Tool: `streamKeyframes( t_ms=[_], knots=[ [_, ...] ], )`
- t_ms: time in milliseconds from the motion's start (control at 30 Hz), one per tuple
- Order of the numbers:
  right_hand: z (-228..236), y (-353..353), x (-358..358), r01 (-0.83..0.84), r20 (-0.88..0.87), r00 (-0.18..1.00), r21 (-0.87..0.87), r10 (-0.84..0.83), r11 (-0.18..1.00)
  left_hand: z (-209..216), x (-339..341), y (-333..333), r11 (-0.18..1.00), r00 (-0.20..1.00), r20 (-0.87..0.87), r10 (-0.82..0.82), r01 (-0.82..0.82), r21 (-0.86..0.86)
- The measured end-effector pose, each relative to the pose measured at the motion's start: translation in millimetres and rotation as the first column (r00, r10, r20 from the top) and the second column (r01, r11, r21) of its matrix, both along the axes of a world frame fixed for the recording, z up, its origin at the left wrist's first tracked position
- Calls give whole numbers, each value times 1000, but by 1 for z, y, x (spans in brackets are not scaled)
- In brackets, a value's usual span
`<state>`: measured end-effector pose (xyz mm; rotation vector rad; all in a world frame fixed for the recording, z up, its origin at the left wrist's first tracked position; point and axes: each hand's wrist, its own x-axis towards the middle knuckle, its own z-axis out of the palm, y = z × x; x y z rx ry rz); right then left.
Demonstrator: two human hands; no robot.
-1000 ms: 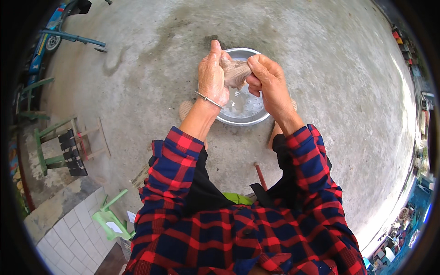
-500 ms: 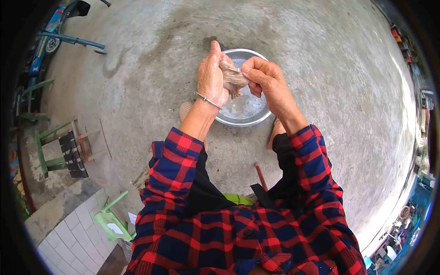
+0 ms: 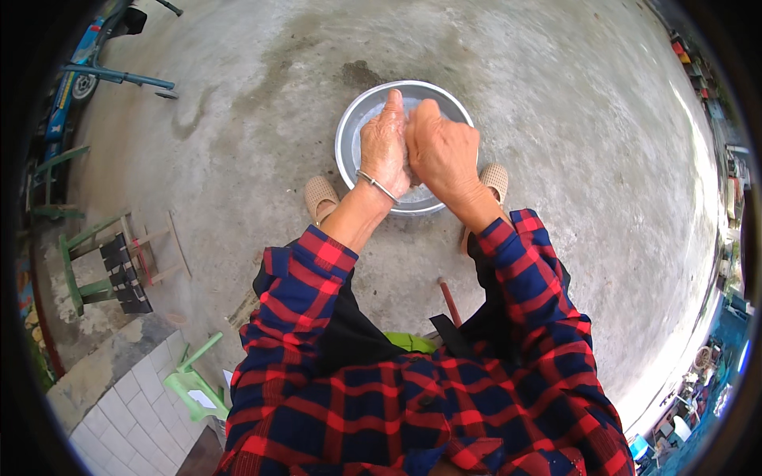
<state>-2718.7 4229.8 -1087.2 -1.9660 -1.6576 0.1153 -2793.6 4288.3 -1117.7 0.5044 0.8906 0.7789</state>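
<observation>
My left hand (image 3: 386, 149) and my right hand (image 3: 446, 152) are pressed together over a round metal basin (image 3: 344, 151) on the floor. A wet greyish-beige cloth is squeezed between them, now almost wholly hidden by the hands. With its thumb up, my left hand is closed round the cloth from the left; a metal bangle (image 3: 376, 185) circles that wrist. From the right my right hand bears against it as a fist, slightly blurred. Whitish, sudsy water (image 3: 367, 119) shows in the basin behind the hands.
Beige perforated clogs (image 3: 320, 193) are on my feet at either side of the basin. A reddish stick (image 3: 449, 301) points up between my knees. Wooden stools (image 3: 95, 278), a green plastic stool (image 3: 196, 389) and a blue wheeled vehicle (image 3: 83, 79) stand at left.
My right hand has gone from pinching the cloth's edge to a fist against my left hand. The cloth, plainly visible before, is now hidden between them. Both clogs show more fully.
</observation>
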Motion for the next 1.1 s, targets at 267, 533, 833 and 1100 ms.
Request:
streamKeyframes(
  t_ms=[267, 533, 833, 1100],
  knots=[
    [-8, 0, -6, -7, 92, 996, 21, 5, 1000, 6, -4, 4, 998, 999, -17, 29, -30, -53],
    [-3, -6, -24, -57, 167, 985, 69, 45, 996, 1, -18, 13, 987, 987, 4, -159, 159, 35],
    [-12, -7, -23, -27, 85, 996, 35, 23, 999, 4, -23, 17, 983, 957, 224, -185, 176, 62],
    [-23, 7, 18, 90, -774, 633, 42, -24, 995, 18, -10, 15, 998, 989, 143, -29, 21, 56]
  ],
)
